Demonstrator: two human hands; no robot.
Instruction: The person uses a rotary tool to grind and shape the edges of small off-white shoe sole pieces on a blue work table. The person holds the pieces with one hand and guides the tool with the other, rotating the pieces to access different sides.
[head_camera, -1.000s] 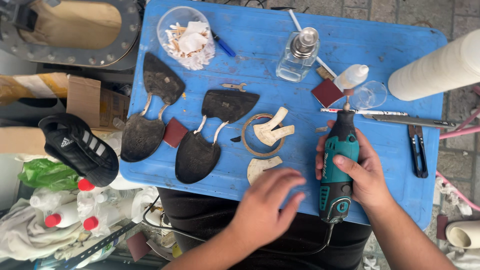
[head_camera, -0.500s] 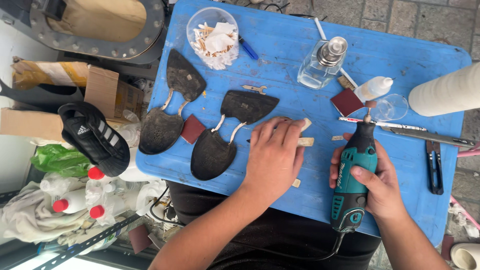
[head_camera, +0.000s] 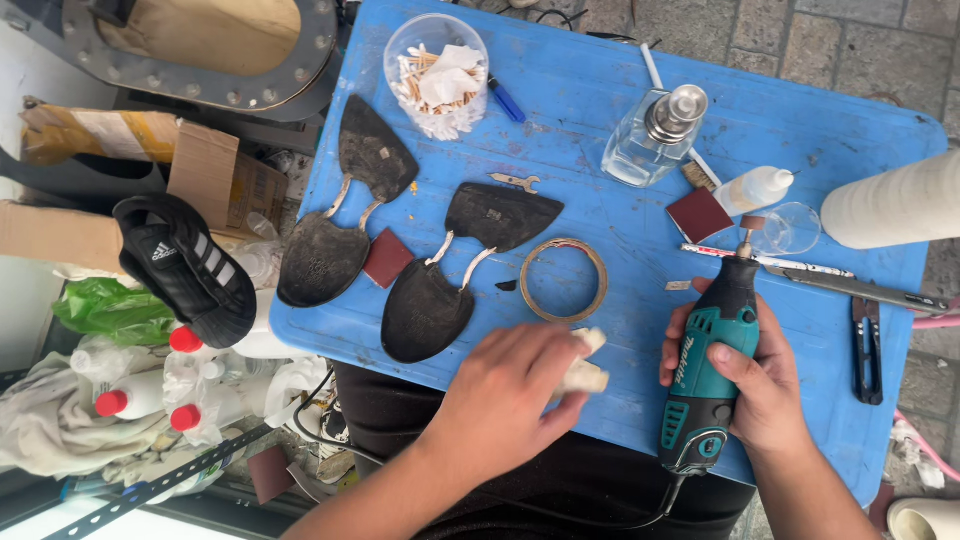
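My left hand (head_camera: 505, 395) sits at the near edge of the blue tabletop (head_camera: 600, 120), fingers curled in and pinching a small pale piece (head_camera: 583, 365) whose ends poke out past the fingertips. I can't make out what the piece is made of. My right hand (head_camera: 755, 385) is wrapped around a teal and black rotary tool (head_camera: 705, 375), fingers pressed tight around its body; the tool lies along the tabletop with its small grinding bit pointing away from me, and its cord trails off the near edge.

Just beyond my left hand lies a thin brown ring (head_camera: 563, 280), flat and apart from the fingers. To its left are two pairs of dark shoe-sole pieces (head_camera: 440, 275) with a dark red sanding square (head_camera: 387, 257) between them. Farther off stand a glass pump bottle (head_camera: 655, 140) and a clear cup of pale scraps (head_camera: 437, 75). Black cutters (head_camera: 867, 350) lie right of the tool.
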